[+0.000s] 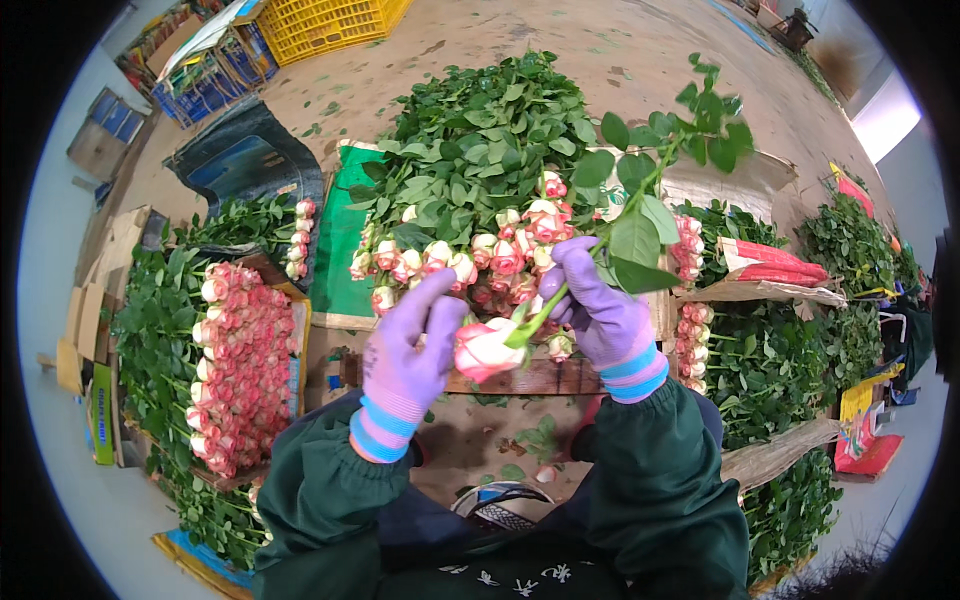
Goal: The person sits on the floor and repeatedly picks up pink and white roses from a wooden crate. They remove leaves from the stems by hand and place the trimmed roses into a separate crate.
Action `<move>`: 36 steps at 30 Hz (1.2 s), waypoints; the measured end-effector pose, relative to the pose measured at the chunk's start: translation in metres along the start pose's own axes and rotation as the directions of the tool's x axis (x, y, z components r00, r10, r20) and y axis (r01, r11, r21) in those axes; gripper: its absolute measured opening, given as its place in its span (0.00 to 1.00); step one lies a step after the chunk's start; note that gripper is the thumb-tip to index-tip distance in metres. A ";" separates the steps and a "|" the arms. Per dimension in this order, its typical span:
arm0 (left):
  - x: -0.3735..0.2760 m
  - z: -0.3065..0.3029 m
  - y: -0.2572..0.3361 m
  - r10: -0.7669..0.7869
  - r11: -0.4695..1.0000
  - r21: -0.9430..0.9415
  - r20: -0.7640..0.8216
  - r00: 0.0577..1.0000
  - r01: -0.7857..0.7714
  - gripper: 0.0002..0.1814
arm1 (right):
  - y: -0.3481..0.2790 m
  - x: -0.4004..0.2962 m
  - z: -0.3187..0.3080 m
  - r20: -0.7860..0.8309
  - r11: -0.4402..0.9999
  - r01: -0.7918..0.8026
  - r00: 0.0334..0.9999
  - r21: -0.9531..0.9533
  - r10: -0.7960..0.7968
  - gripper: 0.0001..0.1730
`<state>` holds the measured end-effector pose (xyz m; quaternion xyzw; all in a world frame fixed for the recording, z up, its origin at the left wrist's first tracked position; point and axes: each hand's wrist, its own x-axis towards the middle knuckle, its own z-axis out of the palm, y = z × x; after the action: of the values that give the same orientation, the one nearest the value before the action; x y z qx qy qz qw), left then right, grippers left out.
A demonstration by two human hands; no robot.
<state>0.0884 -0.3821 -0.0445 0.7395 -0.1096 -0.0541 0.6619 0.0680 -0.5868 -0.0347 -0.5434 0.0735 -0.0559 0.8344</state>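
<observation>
My right hand, in a purple glove with a striped cuff, grips the green stem of a single rose. The rose's pink and white bloom points down to the left, and its leafy end reaches up to the right. My left hand, gloved alike, is just left of the bloom with its fingers raised and apart; whether a fingertip touches a petal I cannot tell. Beyond both hands lies a big pile of roses, its pink and white blooms toward me.
Stacked roses fill a holder at left, with a smaller row behind it. More bunches lie at right between sacking dividers. A wooden board edge runs before me. Yellow and blue crates stand at the back left.
</observation>
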 end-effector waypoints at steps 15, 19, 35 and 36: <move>-0.015 0.023 0.016 0.586 0.710 0.182 0.383 0.714 -0.680 0.35 | 0.023 -0.005 -0.017 0.278 0.857 -0.126 0.960 0.500 -0.021 0.17; -0.019 0.027 0.017 0.564 0.742 0.130 0.411 0.717 -0.658 0.33 | 0.023 -0.006 -0.013 0.378 0.804 -0.241 0.926 0.543 0.022 0.20; -0.051 0.041 -0.045 0.086 0.500 0.406 0.856 0.510 -0.765 0.21 | 0.100 -0.043 -0.068 0.292 0.097 0.285 0.955 -0.954 0.062 0.12; -0.052 0.038 -0.048 0.241 0.470 0.378 0.814 0.528 -0.798 0.20 | 0.098 -0.047 -0.066 0.268 -0.031 0.277 0.949 -0.960 0.165 0.12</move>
<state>0.0340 -0.4022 -0.0999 0.7819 -0.5872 -0.0407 0.2053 0.0111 -0.5984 -0.1480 -0.9786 -0.0611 0.0643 0.1859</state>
